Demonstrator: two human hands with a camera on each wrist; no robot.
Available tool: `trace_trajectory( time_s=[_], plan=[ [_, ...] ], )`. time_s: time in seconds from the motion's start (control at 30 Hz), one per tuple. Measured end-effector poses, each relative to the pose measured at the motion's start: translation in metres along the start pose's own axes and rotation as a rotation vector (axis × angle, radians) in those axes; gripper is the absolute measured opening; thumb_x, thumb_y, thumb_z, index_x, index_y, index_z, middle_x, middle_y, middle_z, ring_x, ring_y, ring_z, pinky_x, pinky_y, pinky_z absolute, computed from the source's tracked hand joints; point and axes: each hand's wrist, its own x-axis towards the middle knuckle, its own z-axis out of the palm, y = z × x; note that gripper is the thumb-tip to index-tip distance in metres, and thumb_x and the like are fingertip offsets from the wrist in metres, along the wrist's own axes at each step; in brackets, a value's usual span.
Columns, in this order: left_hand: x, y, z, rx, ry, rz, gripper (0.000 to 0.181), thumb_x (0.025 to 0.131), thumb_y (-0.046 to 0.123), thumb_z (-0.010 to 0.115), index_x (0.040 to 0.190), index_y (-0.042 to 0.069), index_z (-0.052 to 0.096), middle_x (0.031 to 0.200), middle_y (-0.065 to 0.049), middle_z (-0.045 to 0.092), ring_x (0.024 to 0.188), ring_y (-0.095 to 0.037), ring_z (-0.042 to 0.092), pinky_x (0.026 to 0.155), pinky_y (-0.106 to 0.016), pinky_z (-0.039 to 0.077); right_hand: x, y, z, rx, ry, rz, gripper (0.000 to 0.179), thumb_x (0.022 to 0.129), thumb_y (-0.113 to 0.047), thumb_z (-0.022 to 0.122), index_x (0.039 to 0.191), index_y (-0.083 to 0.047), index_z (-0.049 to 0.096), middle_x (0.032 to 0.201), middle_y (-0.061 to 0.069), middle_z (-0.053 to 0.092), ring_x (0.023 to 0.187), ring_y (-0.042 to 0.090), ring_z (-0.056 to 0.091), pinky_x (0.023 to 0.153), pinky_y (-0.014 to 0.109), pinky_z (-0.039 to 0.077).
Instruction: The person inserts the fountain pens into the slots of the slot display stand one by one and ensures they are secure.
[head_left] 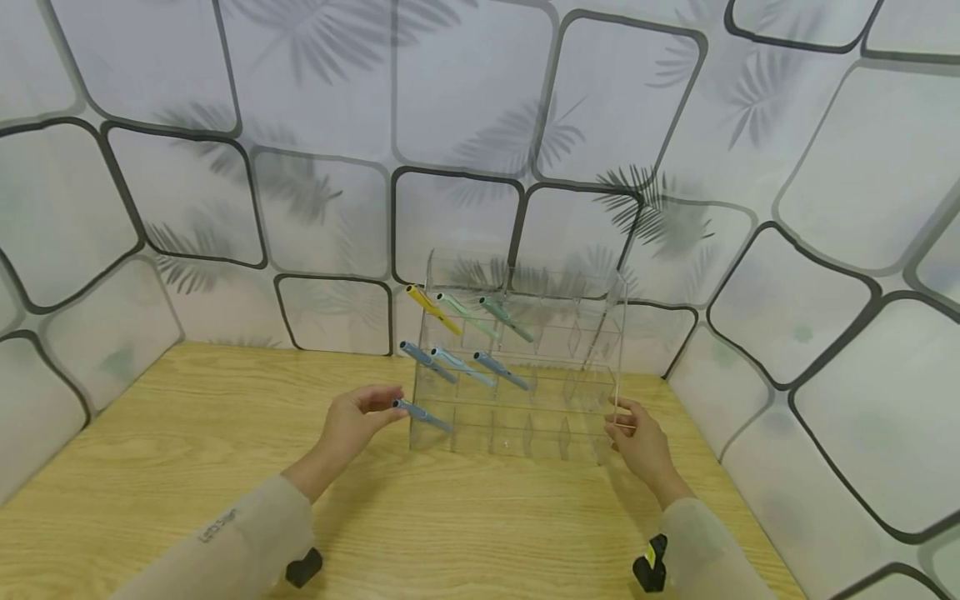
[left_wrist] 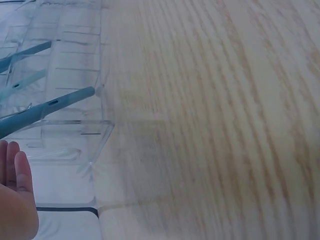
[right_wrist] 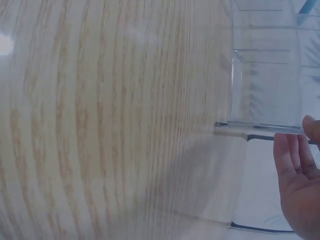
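Observation:
A clear acrylic display rack (head_left: 510, 429) with stepped rows of compartments stands on the table. My left hand (head_left: 351, 425) holds its left edge, thumb beside the capped end of the lowest blue pen (head_left: 423, 414). In the left wrist view, fingers (left_wrist: 11, 167) lie along the rack's outer side, just under that blue pen (left_wrist: 50, 106); the thumb is hidden there. At the right edge, my right hand (head_left: 641, 442) pinches the side panel (right_wrist: 260, 126) between thumb and fingers. Several blue pens slant in the lower rows; a yellow pen (head_left: 433, 310) and green pens (head_left: 506, 320) lean above.
The wood-grain table (head_left: 480, 525) spreads in front of the rack and to both sides. Behind rises a patterned wall covering (head_left: 457, 108), with side walls angling in at left and right. Right-hand compartments of the rack hold no pens.

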Motion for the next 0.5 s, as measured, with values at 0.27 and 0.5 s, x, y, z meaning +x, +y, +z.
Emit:
trace_trajectory(
  time_s=[0.27,0.5],
  plan=[
    [0.008,0.016,-0.020,0.042,-0.030,-0.081,0.052,0.089,0.027,0.069,0.132,0.002,0.054,0.123,-0.015,0.060,0.110,-0.028,0.058,0.086,-0.033,0.052,0.000,-0.009,-0.011,-0.014,-0.057,0.021,0.051,0.096,-0.013,0.058,0.140,0.002,0.037,0.124,0.031,0.053,0.103,0.039,0.061,0.074,0.036,0.057],
    [0.018,0.057,-0.054,0.266,-0.152,-0.127,0.070,0.093,0.041,0.061,0.144,0.001,0.036,0.138,-0.028,0.043,0.123,-0.044,0.044,0.095,-0.056,0.043,0.004,-0.038,-0.033,-0.155,-0.037,0.004,0.059,0.097,-0.028,0.058,0.142,0.002,0.033,0.128,0.032,0.050,0.109,0.045,0.056,0.082,0.051,0.052]
  ],
)
